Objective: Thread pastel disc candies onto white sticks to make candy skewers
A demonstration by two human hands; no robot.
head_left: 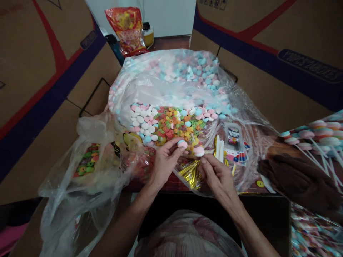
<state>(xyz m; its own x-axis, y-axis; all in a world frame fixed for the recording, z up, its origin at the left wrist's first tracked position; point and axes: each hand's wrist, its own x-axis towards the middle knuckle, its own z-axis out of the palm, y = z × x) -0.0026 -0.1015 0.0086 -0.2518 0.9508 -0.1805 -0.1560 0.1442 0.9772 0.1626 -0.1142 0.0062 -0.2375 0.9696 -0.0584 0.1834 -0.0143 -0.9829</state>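
We see the left hand [167,159] with thumb and fingers closed on a blue, white and pink candy [182,144], which it holds over the near edge of our landmark, the ring-candy heap [171,125]. The right hand [215,173] has its thumb and forefinger pinched together at the edge of a pink-and-white candy [198,151], above the same near edge and just beside the first; we cannot tell whether a stick lies within that pinch.

Beyond the heap we note a large clear bag [150,85], filled with pink, white and blue candies; some lie loose against the heap's left and right edges. To the heap's left, a crumpled clear bag [99,123] overlies a packet of ring candies [88,159]. On its near side, gold ties [193,175] lie in clear plastic. To its right we find white sticks [219,148] and a small plastic tub [233,137] with a dark label. Far beyond, to the left, stands a red bag [131,32]; well to the right are candies on sticks [318,135].

Both forearms converge on the heap from its near side, the left hand's forefinger extended, the right hand's other fingers curled beneath its thumb.
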